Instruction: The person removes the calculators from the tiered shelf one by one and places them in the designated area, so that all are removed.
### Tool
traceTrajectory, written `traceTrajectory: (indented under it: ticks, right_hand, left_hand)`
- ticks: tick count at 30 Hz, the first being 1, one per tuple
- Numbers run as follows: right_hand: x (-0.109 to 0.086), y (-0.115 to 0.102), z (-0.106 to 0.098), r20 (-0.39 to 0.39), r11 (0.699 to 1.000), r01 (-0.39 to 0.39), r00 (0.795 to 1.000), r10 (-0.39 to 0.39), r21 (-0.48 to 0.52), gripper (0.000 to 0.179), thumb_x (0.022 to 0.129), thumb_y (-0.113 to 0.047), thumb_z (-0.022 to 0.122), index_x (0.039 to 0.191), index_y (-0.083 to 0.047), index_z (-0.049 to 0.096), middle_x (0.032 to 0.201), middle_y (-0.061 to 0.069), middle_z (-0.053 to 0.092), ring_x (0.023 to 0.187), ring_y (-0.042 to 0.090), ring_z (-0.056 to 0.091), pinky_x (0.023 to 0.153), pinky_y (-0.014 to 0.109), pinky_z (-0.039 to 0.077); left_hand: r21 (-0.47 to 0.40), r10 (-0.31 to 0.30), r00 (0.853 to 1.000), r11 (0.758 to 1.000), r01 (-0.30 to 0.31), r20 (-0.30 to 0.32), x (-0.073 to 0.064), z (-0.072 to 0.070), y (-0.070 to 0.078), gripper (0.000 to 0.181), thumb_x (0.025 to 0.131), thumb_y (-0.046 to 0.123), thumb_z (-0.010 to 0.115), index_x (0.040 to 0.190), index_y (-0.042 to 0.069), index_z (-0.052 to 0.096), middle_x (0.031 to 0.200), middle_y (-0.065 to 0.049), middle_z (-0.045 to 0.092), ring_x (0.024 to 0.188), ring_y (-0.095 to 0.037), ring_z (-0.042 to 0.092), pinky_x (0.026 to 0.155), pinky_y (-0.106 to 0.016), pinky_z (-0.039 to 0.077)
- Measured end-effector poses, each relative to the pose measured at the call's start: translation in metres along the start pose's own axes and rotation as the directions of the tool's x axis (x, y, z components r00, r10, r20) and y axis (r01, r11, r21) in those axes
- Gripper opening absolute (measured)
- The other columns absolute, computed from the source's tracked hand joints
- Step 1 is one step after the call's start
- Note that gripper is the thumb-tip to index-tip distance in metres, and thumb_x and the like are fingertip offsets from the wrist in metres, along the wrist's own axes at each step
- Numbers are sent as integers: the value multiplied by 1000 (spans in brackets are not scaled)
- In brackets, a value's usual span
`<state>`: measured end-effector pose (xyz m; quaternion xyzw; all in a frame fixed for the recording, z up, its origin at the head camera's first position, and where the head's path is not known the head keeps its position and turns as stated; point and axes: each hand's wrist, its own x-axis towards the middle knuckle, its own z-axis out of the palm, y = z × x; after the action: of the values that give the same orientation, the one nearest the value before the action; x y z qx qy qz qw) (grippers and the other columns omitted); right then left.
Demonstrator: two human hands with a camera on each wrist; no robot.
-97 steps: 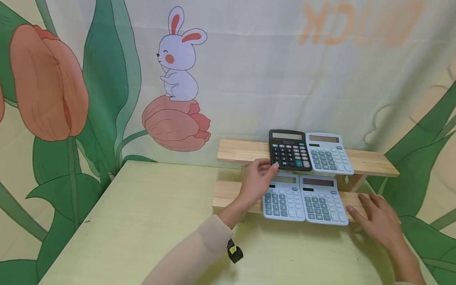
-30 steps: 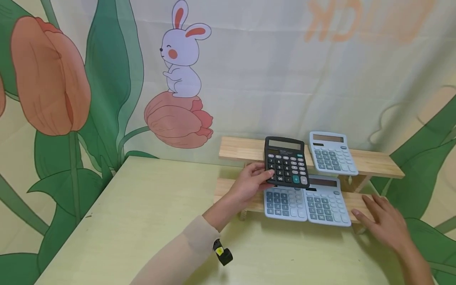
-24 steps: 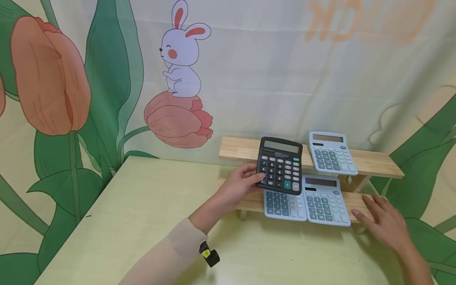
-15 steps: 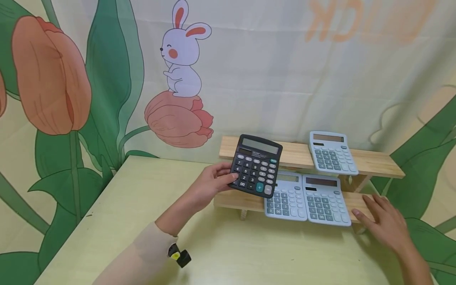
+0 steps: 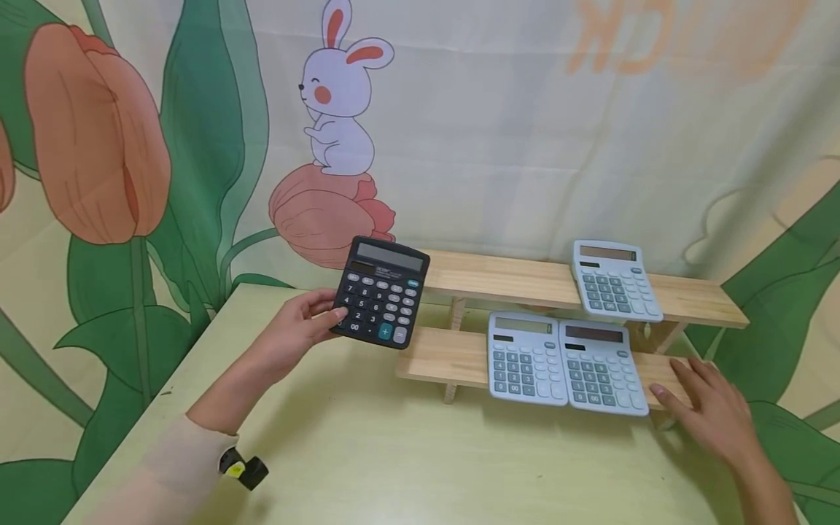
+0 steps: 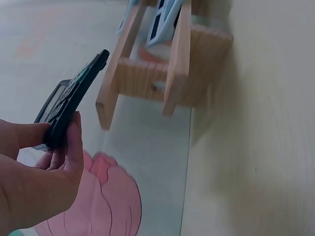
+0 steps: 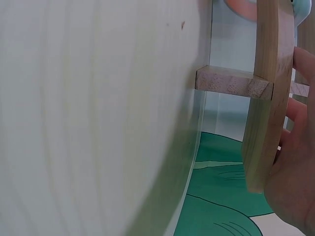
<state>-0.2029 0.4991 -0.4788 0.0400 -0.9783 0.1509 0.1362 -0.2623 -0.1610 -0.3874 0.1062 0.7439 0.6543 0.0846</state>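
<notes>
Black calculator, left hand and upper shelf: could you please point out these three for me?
Black calculator (image 5: 380, 293), head view: middle of its keyed front.
Left hand (image 5: 293, 333), head view: middle of the hand.
Upper shelf (image 5: 499, 278), head view: bare wood on its top.

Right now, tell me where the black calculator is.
In the head view, the black calculator is in the left hand, by the left end of the wooden shelf, below the printed rabbit.
</notes>
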Motion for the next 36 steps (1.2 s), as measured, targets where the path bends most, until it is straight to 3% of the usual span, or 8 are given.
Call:
traceTrajectory:
  ticks: [9, 15, 27, 36]
  right_hand:
    - [0, 2, 1, -11, 1000, 8, 1000, -8, 9, 73, 107, -44, 59, 157, 6, 41, 160, 42, 28, 148, 66, 19, 103, 88, 20]
    - [0, 0, 0, -14, 1000, 13, 1000, -13, 15, 72, 107, -43, 60, 157, 6, 41, 161, 41, 28, 148, 66, 18, 103, 87, 21]
    - [0, -1, 0, -2, 1000, 2, 1000, -2, 10, 73, 107, -45, 59, 157, 5, 41, 161, 41, 29, 148, 66, 19, 104, 87, 20]
    - [0, 0, 0, -3, 1000, -10, 1000, 10, 10, 73, 107, -46, 59, 158, 3, 41, 162, 40, 27, 149, 65, 18, 106, 88, 17]
  left_hand:
    - [12, -22, 995, 1000, 24, -93, -6, -47, -9, 55, 113, 18, 54, 157, -9, 35, 145, -29, 53, 113, -15, 68, 100, -28, 58]
    - [26, -62, 987, 997, 66, -149, -7, -66, -30, 56, 113, 16, 52, 159, -11, 32, 148, -31, 51, 108, -8, 68, 101, -27, 57]
    - [9, -180, 950, 982, 189, -256, -7, -103, -90, 57, 114, 13, 48, 157, -19, 27, 152, -36, 42, 97, 3, 65, 101, -29, 57]
    - [-21, -282, 914, 957, 288, -291, -3, -118, -115, 59, 114, 14, 48, 158, -18, 25, 156, -38, 37, 89, 8, 63, 100, -30, 58]
